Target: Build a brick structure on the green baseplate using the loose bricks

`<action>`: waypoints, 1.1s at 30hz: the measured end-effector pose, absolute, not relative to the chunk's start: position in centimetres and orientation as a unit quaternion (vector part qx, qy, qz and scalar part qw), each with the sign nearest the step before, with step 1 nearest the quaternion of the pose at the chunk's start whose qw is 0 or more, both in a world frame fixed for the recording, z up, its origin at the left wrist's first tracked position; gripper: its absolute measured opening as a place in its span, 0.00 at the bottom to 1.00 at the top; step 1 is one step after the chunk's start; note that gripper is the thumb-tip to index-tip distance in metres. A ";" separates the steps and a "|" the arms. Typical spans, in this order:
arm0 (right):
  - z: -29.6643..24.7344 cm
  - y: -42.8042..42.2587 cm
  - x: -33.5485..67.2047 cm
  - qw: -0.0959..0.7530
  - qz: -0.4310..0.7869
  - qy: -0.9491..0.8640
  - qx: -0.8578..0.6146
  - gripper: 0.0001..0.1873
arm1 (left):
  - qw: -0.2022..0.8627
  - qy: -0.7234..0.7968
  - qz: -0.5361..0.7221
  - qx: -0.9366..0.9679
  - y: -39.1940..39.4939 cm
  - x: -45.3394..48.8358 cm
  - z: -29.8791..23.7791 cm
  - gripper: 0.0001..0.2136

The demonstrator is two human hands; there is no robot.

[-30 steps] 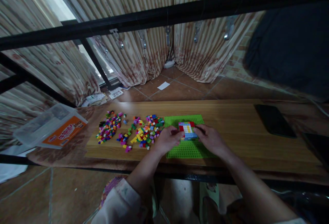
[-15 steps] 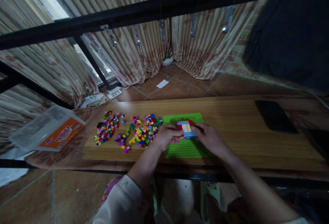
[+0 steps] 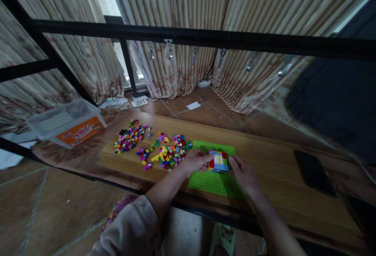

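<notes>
A flat block of toy bricks (image 3: 219, 161), with red, white, yellow and light blue pieces on top, is held over a green studded baseplate (image 3: 202, 183). My left hand (image 3: 196, 161) grips the block's left edge, its thumb lying across the top corner. At the opposite edge, the curled fingers of my right hand (image 3: 243, 172) close on the block's right side; their tips are partly hidden. Loose small bricks (image 3: 169, 152) in many colours lie just left of the baseplate, and another pile of bricks (image 3: 129, 138) spreads farther left.
A clear plastic box (image 3: 64, 121) with an orange label stands at the table's left end. Toward the right of the wooden board (image 3: 264, 158) lies a dark flat device (image 3: 314, 172). A black metal rail (image 3: 190, 35) crosses in front of the striped curtains (image 3: 164, 5).
My head view has tilted and shifted, so the board now slopes down to the right. Both hands stay at the block, whose top shows more openly between them.
</notes>
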State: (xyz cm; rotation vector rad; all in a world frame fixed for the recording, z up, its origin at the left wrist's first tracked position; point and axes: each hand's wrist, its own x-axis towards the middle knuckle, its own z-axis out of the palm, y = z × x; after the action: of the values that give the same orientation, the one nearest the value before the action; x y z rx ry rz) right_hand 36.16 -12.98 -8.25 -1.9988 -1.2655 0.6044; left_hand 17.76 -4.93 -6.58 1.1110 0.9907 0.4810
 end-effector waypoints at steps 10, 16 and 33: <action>-7.2 -13.6 31.8 0.257 -0.037 -0.704 -0.662 0.34 | 0.696 0.427 0.347 0.461 -3.2 17.3 -5.2 0.11; -9.8 -14.0 30.5 0.178 -0.055 -0.738 -0.649 0.36 | 0.586 0.460 0.351 0.567 -2.4 16.6 -6.2 0.07; -9.6 -12.3 34.2 0.242 -0.003 -0.726 -0.644 0.29 | 0.273 0.620 0.153 0.720 1.7 2.2 -1.8 0.07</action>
State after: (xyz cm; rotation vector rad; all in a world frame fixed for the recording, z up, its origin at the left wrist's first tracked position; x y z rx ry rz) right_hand 34.23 -12.35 -9.63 -1.7603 -1.9858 -0.0069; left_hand 2.22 1.70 -1.80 1.9362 1.6686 0.4109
